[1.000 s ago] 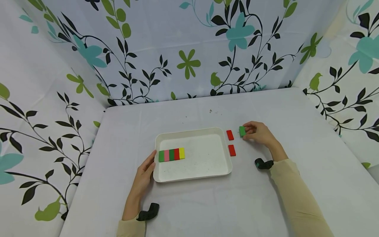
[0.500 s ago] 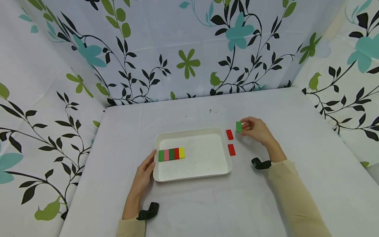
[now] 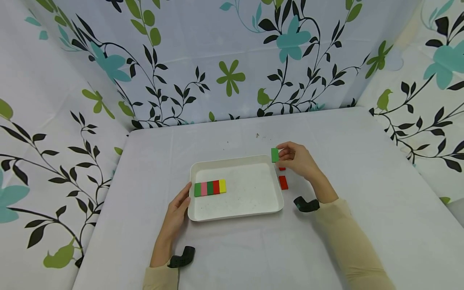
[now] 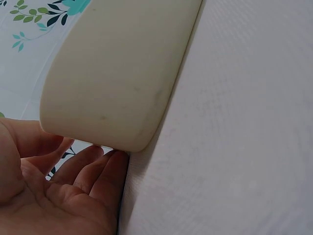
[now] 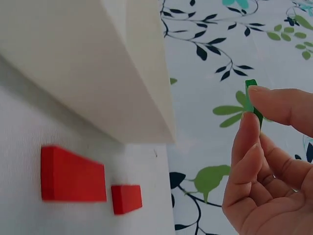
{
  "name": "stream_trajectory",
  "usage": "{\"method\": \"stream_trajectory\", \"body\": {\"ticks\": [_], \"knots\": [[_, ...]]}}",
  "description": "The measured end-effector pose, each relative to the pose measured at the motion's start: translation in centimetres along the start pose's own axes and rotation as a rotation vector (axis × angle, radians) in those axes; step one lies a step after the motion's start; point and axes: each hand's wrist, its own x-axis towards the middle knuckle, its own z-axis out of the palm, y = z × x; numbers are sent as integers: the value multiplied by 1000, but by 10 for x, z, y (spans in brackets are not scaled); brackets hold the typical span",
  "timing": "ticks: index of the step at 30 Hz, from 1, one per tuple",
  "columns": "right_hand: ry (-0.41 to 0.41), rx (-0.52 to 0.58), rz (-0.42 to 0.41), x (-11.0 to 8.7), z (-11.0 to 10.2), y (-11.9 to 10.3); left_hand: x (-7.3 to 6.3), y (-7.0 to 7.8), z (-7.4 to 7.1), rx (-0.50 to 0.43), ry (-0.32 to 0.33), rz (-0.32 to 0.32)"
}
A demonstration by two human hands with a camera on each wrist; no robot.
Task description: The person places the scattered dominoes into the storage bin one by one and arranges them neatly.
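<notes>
In the head view, my right hand (image 3: 296, 160) pinches a small green block (image 3: 275, 155) between thumb and fingertips, over the tray's far right corner. The right wrist view shows this green block (image 5: 253, 104) edge-on, raised above the rim. My left hand (image 3: 175, 209) touches the left end of the white tray (image 3: 250, 215); its fingertips meet the end wall in the left wrist view. Inside the tray, a row runs from a green block (image 3: 197, 190) through pink, dark green and red to a yellow block (image 3: 222, 186).
Just right of the tray, a red block (image 3: 283, 183) lies on the white tablecloth (image 3: 232, 253). Another red block (image 3: 282, 168) is mostly hidden under my right hand. Dark specks (image 3: 257, 135) dot the cloth behind the tray. Patterned curtains (image 3: 203, 48) surround the table.
My right hand has lifted the green block from right of the red blocks and carried it left to the tray's corner. The left hand and tray have stayed in place.
</notes>
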Motion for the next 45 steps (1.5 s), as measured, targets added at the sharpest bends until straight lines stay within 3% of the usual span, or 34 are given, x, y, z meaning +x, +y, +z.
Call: {"method": "stream_trajectory", "body": {"ticks": [11, 27, 45], "knots": [[-88, 52, -58, -4, 51, -22, 0, 3, 1, 9, 1, 0], [-121, 17, 57, 1, 117, -24, 0, 1, 0, 31, 8, -21], [-114, -71, 55, 5, 146, -23, -1, 2, 0, 21, 4, -15]]}}
